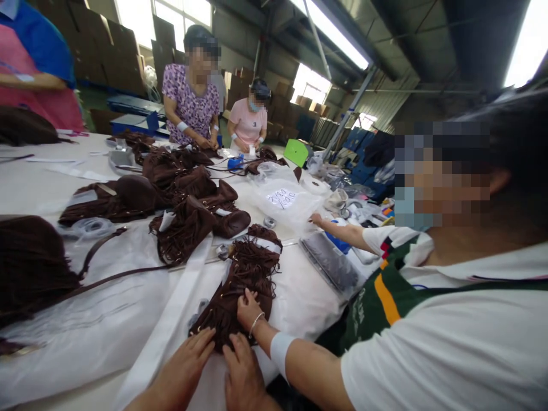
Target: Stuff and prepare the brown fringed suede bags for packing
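Note:
A dark brown fringed bag (pixel 222 302) with small metal eyelets lies on the table in front of me. My left hand (pixel 184 362) rests at its near left corner, fingers stretched out and touching the edge. Beside it, my right hand (pixel 243 365) has its fingers apart against the near edge of the same bag. A co-worker's hand (pixel 249 311), with a bracelet at the wrist, lies on the bag's right side. Just beyond is another brown fringed piece (pixel 257 245) with a white strip around it.
Several more brown bags (pixel 184 225) lie across the white table, some with long straps (pixel 128 274). The co-worker on my right reaches towards a clear plastic bag (pixel 286 197) with a written label. A flat dark plastic-wrapped pack (pixel 329 262) lies nearby. Other people work opposite.

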A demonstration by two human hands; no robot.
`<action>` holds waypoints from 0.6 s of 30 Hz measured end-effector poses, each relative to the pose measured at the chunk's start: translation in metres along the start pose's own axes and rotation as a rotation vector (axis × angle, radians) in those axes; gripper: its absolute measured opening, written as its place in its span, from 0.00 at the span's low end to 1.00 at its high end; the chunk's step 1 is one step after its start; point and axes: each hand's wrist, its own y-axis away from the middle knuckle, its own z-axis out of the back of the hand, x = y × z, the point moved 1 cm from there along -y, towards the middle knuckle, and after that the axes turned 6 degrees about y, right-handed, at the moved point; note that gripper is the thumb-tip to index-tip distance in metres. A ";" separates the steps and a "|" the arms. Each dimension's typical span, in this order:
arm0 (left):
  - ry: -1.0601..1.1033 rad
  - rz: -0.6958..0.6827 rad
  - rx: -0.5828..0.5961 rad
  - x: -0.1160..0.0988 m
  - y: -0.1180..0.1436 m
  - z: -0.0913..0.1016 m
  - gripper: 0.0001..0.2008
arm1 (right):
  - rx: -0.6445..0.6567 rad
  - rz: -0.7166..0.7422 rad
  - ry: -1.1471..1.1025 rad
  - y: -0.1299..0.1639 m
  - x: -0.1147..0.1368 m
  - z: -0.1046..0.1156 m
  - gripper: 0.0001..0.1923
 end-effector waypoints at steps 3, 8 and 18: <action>0.030 0.006 -0.031 0.004 0.001 -0.003 0.34 | 0.034 -0.017 -0.073 -0.041 -0.019 -0.003 0.25; -0.035 -0.019 -0.070 0.007 0.004 -0.008 0.34 | -0.035 -0.108 -0.081 -0.123 -0.052 0.000 0.26; 0.016 0.021 -0.045 0.007 0.006 -0.011 0.37 | -0.040 -0.129 -0.069 -0.119 -0.043 0.015 0.25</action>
